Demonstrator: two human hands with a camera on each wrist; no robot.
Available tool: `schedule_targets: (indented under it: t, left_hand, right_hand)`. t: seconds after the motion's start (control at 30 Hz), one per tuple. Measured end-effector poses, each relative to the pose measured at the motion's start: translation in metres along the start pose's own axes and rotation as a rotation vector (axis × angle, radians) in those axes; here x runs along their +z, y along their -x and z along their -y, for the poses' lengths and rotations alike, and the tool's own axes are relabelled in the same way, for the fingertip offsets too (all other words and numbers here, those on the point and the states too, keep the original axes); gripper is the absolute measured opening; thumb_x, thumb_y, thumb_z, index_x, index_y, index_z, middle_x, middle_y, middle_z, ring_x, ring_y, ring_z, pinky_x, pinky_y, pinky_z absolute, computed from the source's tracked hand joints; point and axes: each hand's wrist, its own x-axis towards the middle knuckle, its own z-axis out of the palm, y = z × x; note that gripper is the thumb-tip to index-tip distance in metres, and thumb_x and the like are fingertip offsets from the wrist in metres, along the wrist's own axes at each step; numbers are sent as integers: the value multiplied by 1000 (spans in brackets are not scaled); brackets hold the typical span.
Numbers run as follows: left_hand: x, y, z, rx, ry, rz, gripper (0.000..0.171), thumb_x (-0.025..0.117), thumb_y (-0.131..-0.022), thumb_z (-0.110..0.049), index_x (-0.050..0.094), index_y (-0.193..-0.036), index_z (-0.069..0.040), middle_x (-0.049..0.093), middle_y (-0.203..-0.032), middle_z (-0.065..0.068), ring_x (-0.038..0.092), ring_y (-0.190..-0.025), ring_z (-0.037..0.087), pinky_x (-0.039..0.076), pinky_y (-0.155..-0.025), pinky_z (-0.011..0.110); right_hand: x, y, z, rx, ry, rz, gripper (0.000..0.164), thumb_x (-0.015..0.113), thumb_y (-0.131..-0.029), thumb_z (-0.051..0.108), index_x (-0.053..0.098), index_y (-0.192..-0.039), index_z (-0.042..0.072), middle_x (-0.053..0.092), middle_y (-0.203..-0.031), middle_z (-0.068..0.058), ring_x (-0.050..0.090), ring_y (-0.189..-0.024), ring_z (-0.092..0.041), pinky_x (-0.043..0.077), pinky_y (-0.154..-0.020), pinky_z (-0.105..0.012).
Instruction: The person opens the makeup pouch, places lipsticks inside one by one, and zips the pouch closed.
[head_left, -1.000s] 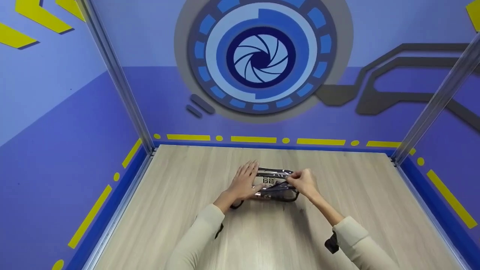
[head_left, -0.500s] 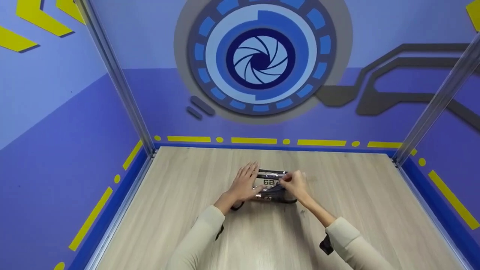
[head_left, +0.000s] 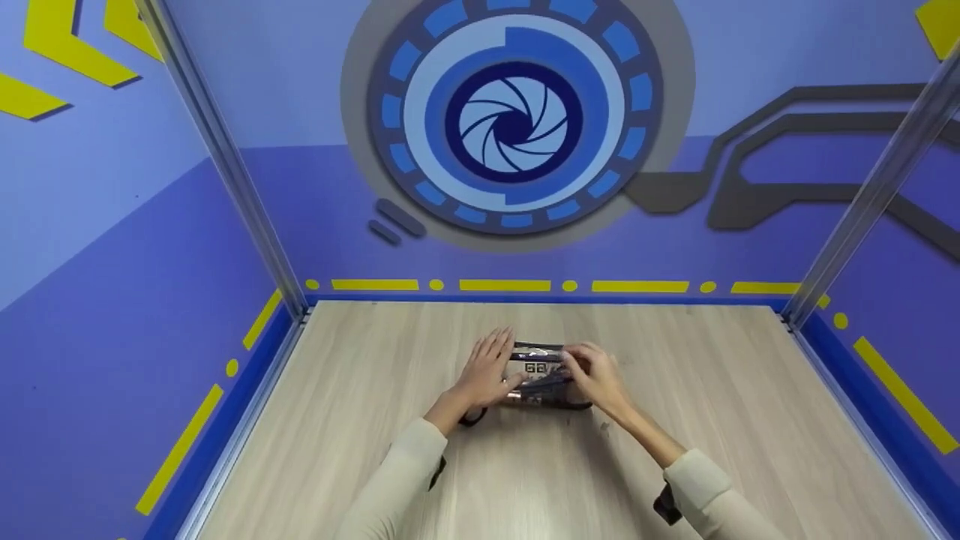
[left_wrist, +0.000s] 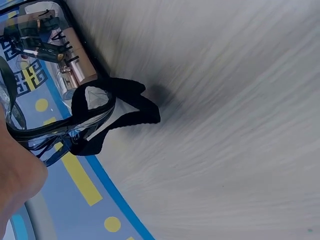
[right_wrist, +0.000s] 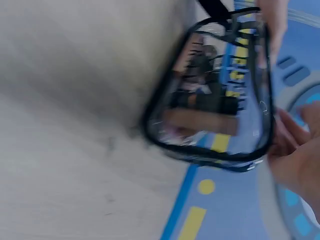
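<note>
A clear cosmetic bag [head_left: 536, 396] with black trim and a black strap [left_wrist: 147, 111] stands on the wooden table. Through its plastic wall show make-up items [right_wrist: 202, 112], some dark and some pinkish-brown. My left hand [head_left: 484, 371] rests across the bag's left part, fingers straight and thumb apart over the front. At the right end of the top, my right hand [head_left: 598, 377] has its thumb and bent fingers right at the zipped edge. The right wrist view is blurred there, and I cannot tell whether the fingers pinch the bag.
Light wood table [head_left: 360, 420] surrounds the bag. Behind it rises a blue printed wall [head_left: 315, 217] with yellow dashes, and metal posts [head_left: 225, 157] stand at the corners. Small dark marks [head_left: 604, 426] lie on the table right of the bag.
My right hand's pinched fingers have slid left along the bag's top edge, then spread and changed position at its right end. My left hand keeps its place on the bag.
</note>
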Motion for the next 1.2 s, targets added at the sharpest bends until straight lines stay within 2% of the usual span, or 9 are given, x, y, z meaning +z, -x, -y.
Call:
schedule_targets:
  t: [0.07, 0.17, 0.23, 0.3, 0.53, 0.73, 0.9, 1.07, 1.2]
  left_hand:
    - [2, 1, 0, 3, 8, -13, 82, 49, -104, -50, 20, -162, 1, 22, -170, 16, 19, -158, 38, 19, -127, 57]
    - [2, 2, -3, 0, 11, -29, 82, 49, -104, -49, 20, -162, 1, 21, -171, 16, 17, -159, 37, 18, -127, 57]
    - [1, 3, -4, 1, 28, -39, 80, 52, -103, -46, 22, -161, 1, 23, -170, 17, 18, -158, 38, 18, -127, 58]
    - [-2, 4, -6, -3, 38, -33, 80, 52, -103, -44, 21, -162, 1, 22, -170, 17, 16, -158, 38, 16, -127, 58]
    - [-10, 5, -17, -46, 34, -34, 72, 51, -103, -36, 26, -161, -1, 26, -169, 16, 18, -158, 39, 14, -128, 57]
    - [-20, 0, -41, -51, -57, -164, 52, 65, -97, -23, 55, -146, -7, 50, -155, 11, 40, -149, 31, 30, -124, 52]
    - [-21, -15, -66, 8, -65, -248, 26, 74, -92, -20, 76, -118, -15, 69, -120, 2, 59, -116, 20, 48, -100, 37]
    - [-22, -27, -86, -76, 16, -179, 12, 73, -93, -19, 75, -101, -10, 71, -96, 1, 61, -93, 17, 50, -82, 33]
    - [-21, -30, -95, -155, 83, -196, 8, 75, -88, -14, 75, -83, -8, 74, -83, 2, 68, -80, 20, 55, -70, 34]
  right_hand:
    - [-2, 9, -10, 65, -40, 4, 38, 65, -100, 16, 65, -130, -6, 66, -131, -25, 65, -120, -39, 51, -104, -51]
    - [-5, 24, -25, 247, -94, 105, 71, 61, -102, 32, 31, -160, 4, 34, -163, -24, 33, -151, -45, 25, -122, -64]
    - [-6, 33, -32, 344, -111, 204, 86, 60, -101, 39, 10, -166, 11, 15, -170, -22, 17, -156, -46, 16, -124, -65]
    - [-5, 39, -38, 382, -130, 255, 93, 62, -101, 40, 0, -166, 13, 9, -171, -22, 14, -156, -45, 15, -125, -64]
    - [1, 41, -42, 309, -96, 196, 89, 62, -102, 30, 4, -163, 0, 17, -167, -29, 21, -154, -46, 19, -126, -58]
    - [-5, 36, -35, 307, -40, 260, 94, 66, -100, 31, 2, -164, 2, 8, -169, -27, 16, -155, -46, 18, -125, -60]
    - [-8, 28, -33, 263, -37, 284, 97, 68, -98, 27, 1, -162, -5, 1, -168, -32, 10, -155, -50, 15, -126, -61]
    - [-10, 28, -32, 252, 32, 302, 94, 64, -101, 28, 1, -161, -7, 6, -167, -33, 14, -154, -50, 19, -124, -62]
    - [-11, 32, -31, 235, 69, 306, 92, 62, -102, 28, 1, -161, -7, 10, -167, -33, 17, -154, -48, 21, -125, -60]
